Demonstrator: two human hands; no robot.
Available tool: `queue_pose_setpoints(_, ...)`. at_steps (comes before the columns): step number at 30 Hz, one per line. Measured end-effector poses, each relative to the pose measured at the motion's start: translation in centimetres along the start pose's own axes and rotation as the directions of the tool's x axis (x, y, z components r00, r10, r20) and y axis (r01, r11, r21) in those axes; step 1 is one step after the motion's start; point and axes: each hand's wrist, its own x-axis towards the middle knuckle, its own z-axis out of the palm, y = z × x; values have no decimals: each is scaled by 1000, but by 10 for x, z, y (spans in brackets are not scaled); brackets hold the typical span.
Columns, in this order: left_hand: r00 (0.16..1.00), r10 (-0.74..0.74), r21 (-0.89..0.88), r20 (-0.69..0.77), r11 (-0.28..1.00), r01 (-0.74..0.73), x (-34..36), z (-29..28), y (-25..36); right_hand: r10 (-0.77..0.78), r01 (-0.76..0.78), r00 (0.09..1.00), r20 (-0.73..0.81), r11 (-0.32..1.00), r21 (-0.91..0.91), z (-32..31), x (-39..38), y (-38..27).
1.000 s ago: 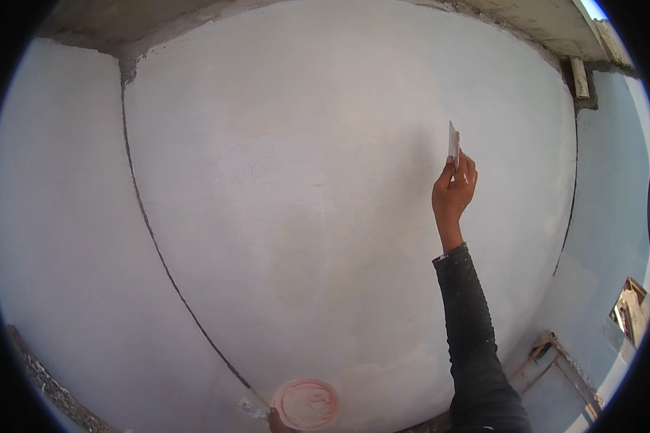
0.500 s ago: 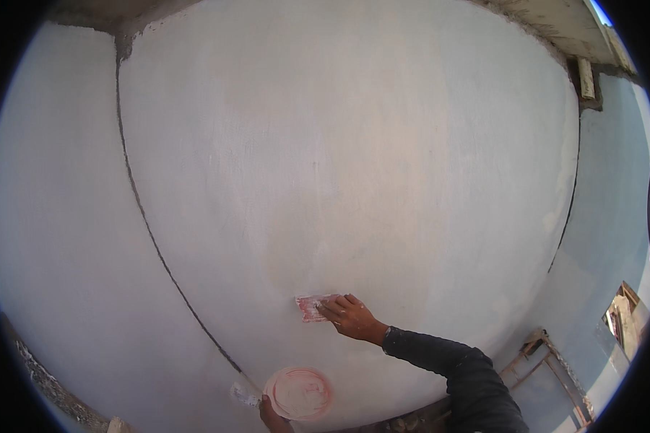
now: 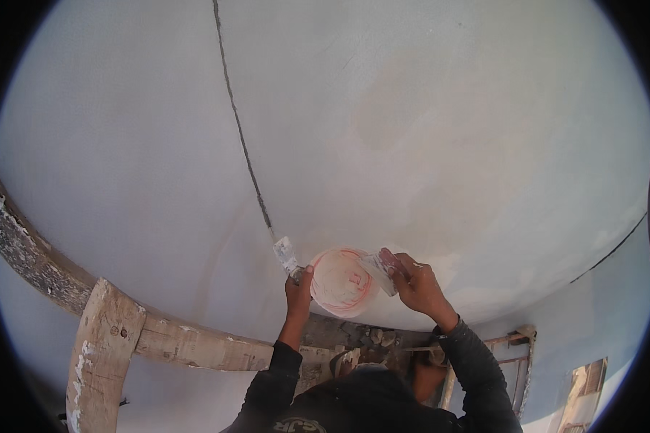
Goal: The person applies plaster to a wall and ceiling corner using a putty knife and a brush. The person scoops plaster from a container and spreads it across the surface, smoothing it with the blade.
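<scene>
Below the frame's centre, the left hand has its grip closed on a scraper, at the left edge of a pink-streaked tub; the right hand pinches a flat blade overlapping the tub's right edge.

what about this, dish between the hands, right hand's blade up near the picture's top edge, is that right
The height is wrong: in the head view, the right hand has the blade at the right edge of the dish.
</scene>
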Motion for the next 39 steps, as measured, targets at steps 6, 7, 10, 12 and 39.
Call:
queue_pose_setpoints(6, 997, 78, 191, 20, 978, -81, -17, -11, 0, -78, 5, 965, -249, 959, -282, 98, -20, 22)
queue_pose_setpoints(7, 996, 87, 189, 21, 978, -90, -16, -13, -1, -38, -35, 966, -257, 961, -274, 110, -20, 21)
queue_pose_setpoints(10, 995, 89, 192, 41, 977, -95, -14, -16, -2, 8, -87, 957, -289, 961, -263, 141, -14, 23)
queue_pose_setpoints(12, 996, 53, 213, 76, 975, -68, -17, -12, 5, -69, -26, 933, -354, 966, -257, 155, -8, 28)
queue_pose_setpoints(39, 980, -197, 334, 35, 926, 174, -6, -24, 15, 137, -229, 970, 202, 794, 562, 118, -40, 68)
